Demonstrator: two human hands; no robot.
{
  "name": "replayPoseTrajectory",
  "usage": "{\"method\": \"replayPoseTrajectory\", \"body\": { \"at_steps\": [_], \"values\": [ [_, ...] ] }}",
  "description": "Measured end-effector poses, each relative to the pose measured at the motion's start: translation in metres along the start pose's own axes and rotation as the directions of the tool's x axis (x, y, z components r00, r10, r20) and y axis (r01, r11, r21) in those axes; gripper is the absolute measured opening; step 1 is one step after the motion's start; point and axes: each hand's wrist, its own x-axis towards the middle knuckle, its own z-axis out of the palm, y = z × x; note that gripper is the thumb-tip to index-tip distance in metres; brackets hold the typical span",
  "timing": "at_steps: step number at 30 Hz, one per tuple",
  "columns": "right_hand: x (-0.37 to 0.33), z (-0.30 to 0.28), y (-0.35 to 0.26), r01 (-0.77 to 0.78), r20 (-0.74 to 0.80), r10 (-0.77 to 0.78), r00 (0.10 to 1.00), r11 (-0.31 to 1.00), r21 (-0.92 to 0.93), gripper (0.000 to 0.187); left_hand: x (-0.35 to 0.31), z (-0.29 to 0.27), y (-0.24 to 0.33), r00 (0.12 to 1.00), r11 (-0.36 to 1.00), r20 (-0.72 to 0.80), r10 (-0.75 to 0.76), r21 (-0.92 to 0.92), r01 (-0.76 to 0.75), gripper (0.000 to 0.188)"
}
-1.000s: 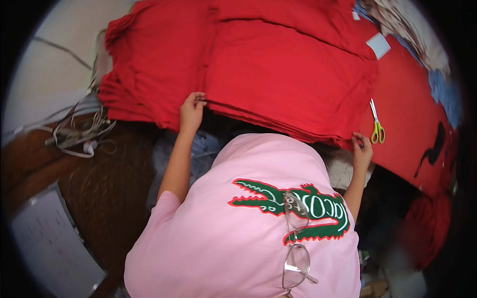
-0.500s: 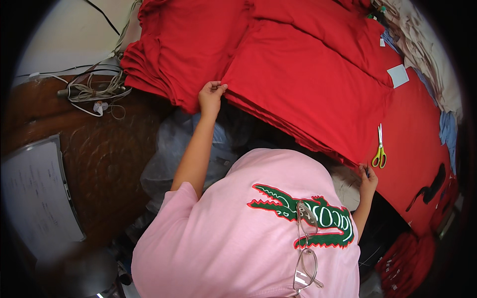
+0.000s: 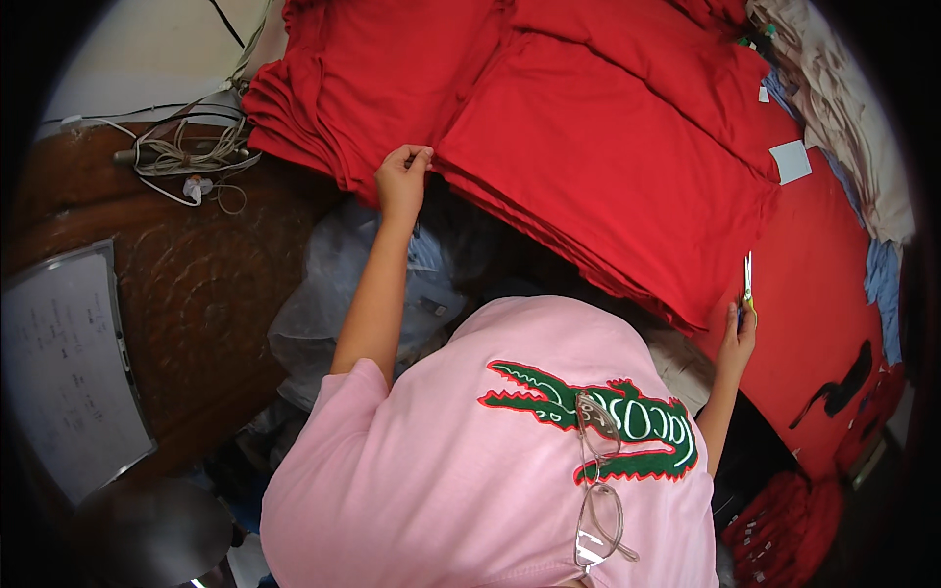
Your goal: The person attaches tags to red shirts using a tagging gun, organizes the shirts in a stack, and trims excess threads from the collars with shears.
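A stack of red cloth pieces [image 3: 608,157] lies before me, its layered near edge hanging toward my body. My left hand [image 3: 402,181] is at the near left corner of this stack, thumb and fingers pinched together right beside the cloth edge. Whether a layer is caught between the fingertips is hard to see. At the right end my right hand [image 3: 739,338] is closed over the yellow handles of the scissors [image 3: 748,281], whose blades point away from me on the red cloth. A small dark item shows at its fingers, too small to name.
Another red cloth pile [image 3: 382,78] adjoins on the left. A white card [image 3: 790,162] and a black strap-like piece [image 3: 838,387] lie at the right, near beige cloth [image 3: 833,108]. Coiled cables [image 3: 186,157], a whiteboard [image 3: 74,363] and clear plastic bags [image 3: 328,284] are at the left.
My right hand has left the cloth's near right corner and moved up and right onto the scissors' handles. My left hand has drawn slightly left at its corner. The view has shifted a little.
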Motion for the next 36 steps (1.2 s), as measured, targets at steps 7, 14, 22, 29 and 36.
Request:
{"method": "replayPoseTrajectory", "body": {
  "at_steps": [7, 14, 22, 29, 36],
  "values": [
    [0.054, 0.134, -0.186, 0.164, 0.307, -0.254, 0.917, 0.943, 0.291, 0.035, 0.005, -0.006, 0.029, 0.974, 0.935, 0.059, 0.219, 0.274, -0.226, 0.014],
    [0.04, 0.285, -0.33, 0.296, 0.669, -0.353, 0.654, 0.933, 0.203, 0.039, 0.009, -0.018, 0.047, 0.95, 0.874, 0.211, 0.231, 0.385, -0.298, 0.015],
    [0.04, 0.344, -0.338, 0.307, 0.697, -0.393, 0.6, 0.917, 0.253, 0.035, 0.019, -0.026, 0.047, 0.94, 0.906, 0.287, 0.182, 0.323, -0.274, 0.015],
    [0.042, 0.363, -0.34, 0.214, 0.733, -0.335, 0.592, 0.942, 0.257, 0.032, 0.03, -0.031, 0.04, 0.927, 0.909, 0.322, 0.193, 0.298, -0.293, 0.015],
    [0.041, 0.353, -0.334, 0.054, 0.59, -0.376, 0.715, 0.871, 0.489, 0.03, 0.038, -0.039, 0.038, 0.836, 0.958, 0.542, 0.086, 0.186, -0.219, 0.017]
  ]
}}
